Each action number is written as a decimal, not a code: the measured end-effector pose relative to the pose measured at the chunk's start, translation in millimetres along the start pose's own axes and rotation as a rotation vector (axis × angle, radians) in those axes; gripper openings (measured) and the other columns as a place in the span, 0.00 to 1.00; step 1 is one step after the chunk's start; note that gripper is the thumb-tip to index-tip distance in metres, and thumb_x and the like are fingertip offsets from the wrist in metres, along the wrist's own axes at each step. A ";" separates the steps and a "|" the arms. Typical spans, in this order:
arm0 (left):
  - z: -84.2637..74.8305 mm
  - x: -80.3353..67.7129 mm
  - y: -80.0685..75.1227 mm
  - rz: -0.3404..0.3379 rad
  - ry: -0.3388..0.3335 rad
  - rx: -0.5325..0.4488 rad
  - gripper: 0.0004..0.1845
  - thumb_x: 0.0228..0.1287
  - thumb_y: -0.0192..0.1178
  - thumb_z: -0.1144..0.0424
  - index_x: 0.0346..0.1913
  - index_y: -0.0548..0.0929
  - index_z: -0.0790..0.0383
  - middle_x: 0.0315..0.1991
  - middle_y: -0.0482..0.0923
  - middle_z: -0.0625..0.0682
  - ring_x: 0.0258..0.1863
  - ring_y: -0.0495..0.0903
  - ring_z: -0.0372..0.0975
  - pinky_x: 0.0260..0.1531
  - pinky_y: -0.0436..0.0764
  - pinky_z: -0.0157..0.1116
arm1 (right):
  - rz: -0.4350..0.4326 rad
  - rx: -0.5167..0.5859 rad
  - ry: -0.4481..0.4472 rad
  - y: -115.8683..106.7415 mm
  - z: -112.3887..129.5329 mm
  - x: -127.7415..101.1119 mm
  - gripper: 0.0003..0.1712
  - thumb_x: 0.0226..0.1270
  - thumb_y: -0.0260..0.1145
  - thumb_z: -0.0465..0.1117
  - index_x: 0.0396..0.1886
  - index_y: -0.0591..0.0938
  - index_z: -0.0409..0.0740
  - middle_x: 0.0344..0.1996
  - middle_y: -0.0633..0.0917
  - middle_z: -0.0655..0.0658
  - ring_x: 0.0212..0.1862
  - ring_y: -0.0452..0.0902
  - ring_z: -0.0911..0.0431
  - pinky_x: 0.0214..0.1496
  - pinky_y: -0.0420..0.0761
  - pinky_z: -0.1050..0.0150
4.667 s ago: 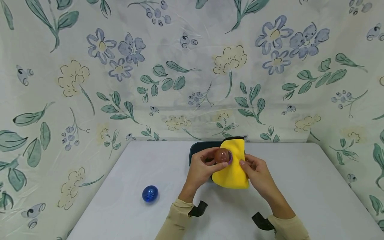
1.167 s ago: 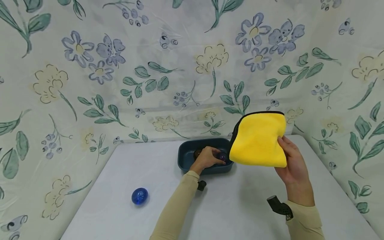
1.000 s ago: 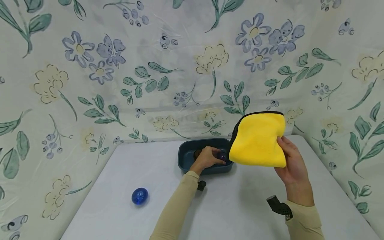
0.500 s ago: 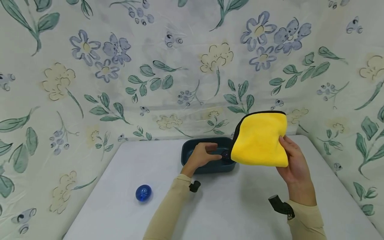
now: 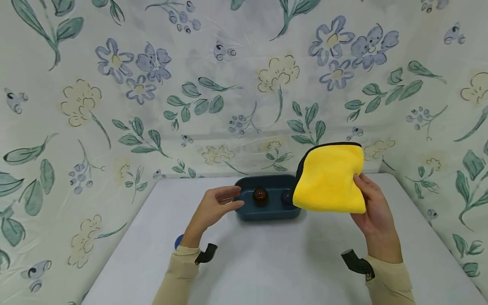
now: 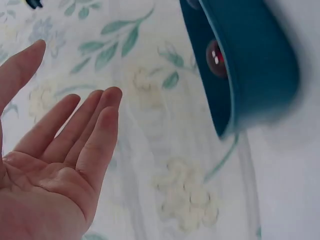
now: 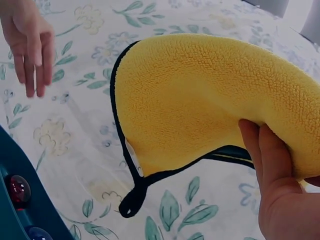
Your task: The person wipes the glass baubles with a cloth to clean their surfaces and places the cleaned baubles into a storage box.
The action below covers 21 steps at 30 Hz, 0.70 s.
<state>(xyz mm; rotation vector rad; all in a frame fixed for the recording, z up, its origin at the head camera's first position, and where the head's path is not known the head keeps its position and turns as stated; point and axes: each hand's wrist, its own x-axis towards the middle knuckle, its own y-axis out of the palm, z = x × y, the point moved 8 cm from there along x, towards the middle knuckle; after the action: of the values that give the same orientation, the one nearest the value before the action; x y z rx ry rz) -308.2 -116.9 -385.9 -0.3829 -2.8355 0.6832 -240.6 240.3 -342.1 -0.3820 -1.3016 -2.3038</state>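
Note:
My right hand (image 5: 371,207) holds a folded yellow cloth (image 5: 328,178) with a black edge up above the table, right of a dark teal tray (image 5: 267,210). The cloth (image 7: 210,105) fills the right wrist view, my fingers (image 7: 272,165) curled under it. In the tray lie a red-brown ball (image 5: 260,195) and a purple ball (image 5: 286,197), the latter partly hidden by the cloth. My left hand (image 5: 213,207) hovers empty just left of the tray, fingers straight. The left wrist view shows that bare palm (image 6: 55,170) beside the tray (image 6: 250,65) and the red ball (image 6: 216,57).
A blue ball (image 5: 178,242) lies on the white table (image 5: 274,262) near my left forearm, mostly hidden by it. Flowered fabric (image 5: 228,84) hangs behind and along both sides of the table.
My left hand has left the tray and drawn back to the left, empty; the red-brown ball now lies in the tray. The right hand keeps the cloth raised.

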 end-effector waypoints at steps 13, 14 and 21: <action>65.8 -88.6 -95.9 -0.192 -0.168 0.075 0.31 0.67 0.71 0.55 0.69 0.78 0.63 0.67 0.80 0.61 0.66 0.80 0.54 0.55 0.78 0.18 | 0.025 0.034 0.017 0.2 -5.2 1.4 0.27 0.88 0.34 0.39 0.71 0.72 0.35 0.57 0.86 0.37 0.58 0.88 0.47 0.60 0.85 0.57; 70.9 -92.2 -98.9 -0.193 -0.177 0.087 0.31 0.67 0.71 0.55 0.69 0.77 0.64 0.67 0.80 0.61 0.67 0.80 0.54 0.56 0.78 0.19 | 0.025 0.039 0.019 0.0 -5.6 1.5 0.27 0.88 0.34 0.39 0.71 0.72 0.35 0.57 0.86 0.37 0.58 0.88 0.47 0.60 0.85 0.57; 107.9 -113.4 -107.7 -0.176 -0.278 0.179 0.37 0.66 0.71 0.50 0.72 0.73 0.66 0.71 0.76 0.63 0.71 0.76 0.55 0.67 0.78 0.37 | 0.015 0.055 0.032 -2.8 -9.8 1.4 0.27 0.88 0.34 0.39 0.71 0.72 0.35 0.57 0.86 0.37 0.58 0.87 0.47 0.60 0.85 0.58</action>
<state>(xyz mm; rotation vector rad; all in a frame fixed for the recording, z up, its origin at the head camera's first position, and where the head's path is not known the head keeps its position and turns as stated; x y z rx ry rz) -249.7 -287.9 -444.6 -0.0079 -2.9802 1.0125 -243.4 232.7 -348.5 -0.3344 -1.3393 -2.2470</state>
